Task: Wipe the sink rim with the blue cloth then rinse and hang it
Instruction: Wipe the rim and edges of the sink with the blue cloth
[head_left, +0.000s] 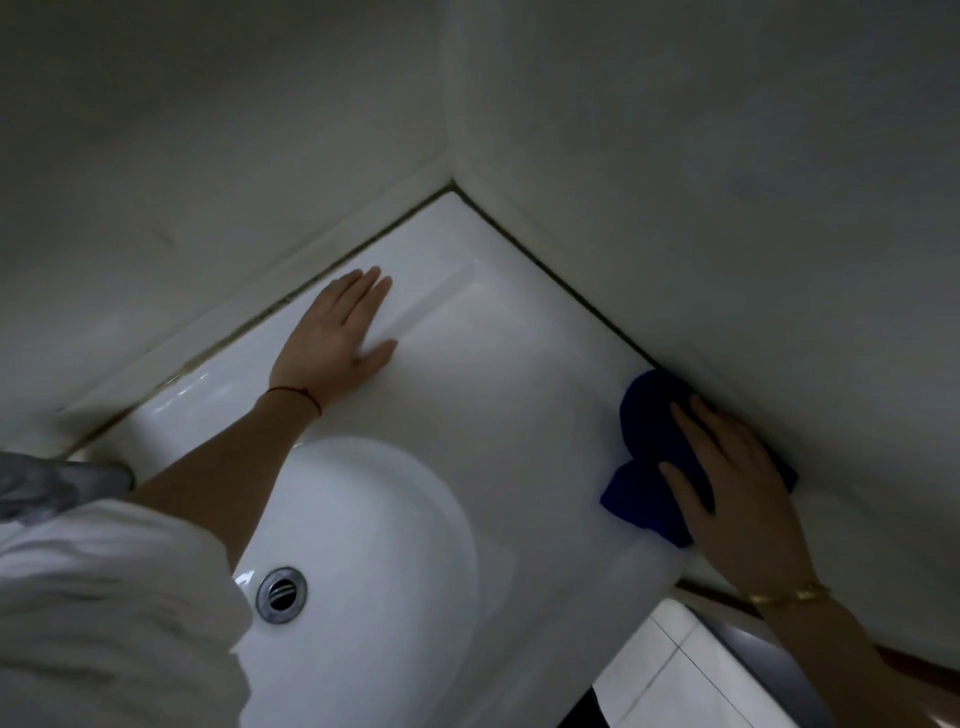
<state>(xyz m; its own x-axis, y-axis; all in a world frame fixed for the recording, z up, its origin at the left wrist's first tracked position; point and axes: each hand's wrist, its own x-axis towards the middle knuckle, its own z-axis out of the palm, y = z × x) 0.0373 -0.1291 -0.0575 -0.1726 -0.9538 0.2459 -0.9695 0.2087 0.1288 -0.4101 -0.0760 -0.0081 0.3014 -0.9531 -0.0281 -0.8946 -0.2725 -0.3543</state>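
Right hand (737, 488) is down flat on the blue cloth (654, 447), fingers straight and spread, pressing it onto the sink rim (519, 364) hard against the right-hand wall (727, 208). The cloth is bunched into a dark, rumpled wad, part of it poking out past the fingertips toward the corner and part trailing out beside the thumb toward the bowl; its far edge touches the dark seam where rim meets wall. Left hand (337, 332) lies well apart from the right, palm down on the back stretch of the rim, fingers straight and close together, thumb out to the side, holding nothing. A thin red string (298, 392) circles the left wrist, and a gold bangle (789, 595) sits on the right wrist. A white sleeve (104, 597) fills the lower left, pushed up above the bare forearm. The bowl (389, 519) curves away below the left arm, glossy white, with the round metal drain (281, 594) at its bottom. The sink is tucked into a corner, pale walls meeting above the rim's far point, a dark grimy seam running along both sides. At lower right, below the sink's edge, there is a patch of pale tile (675, 675). The light is dim and the whole view is tilted.
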